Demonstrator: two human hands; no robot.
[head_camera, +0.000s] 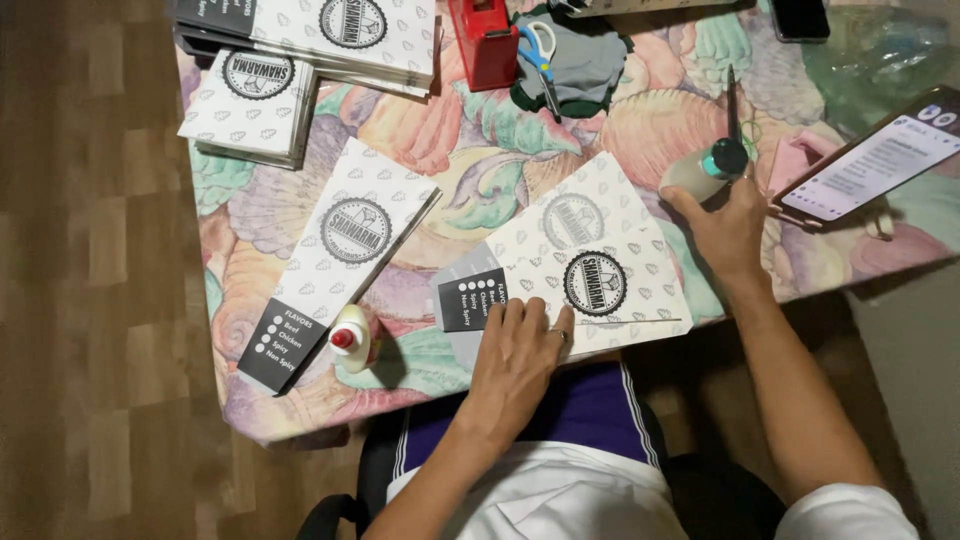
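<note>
Pouch-gluing midway: left hand (517, 345) flat, pressing unfolded paper pouch (590, 262); right hand (722, 222), two o'clock, grips glue bottle (705, 170). Finished stacks (330, 35) at eleven.

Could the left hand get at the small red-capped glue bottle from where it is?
Probably yes. The left hand presses flat on the printed paper sleeve, and the glue bottle stands just to its left on the table edge, with nothing between them.
</note>
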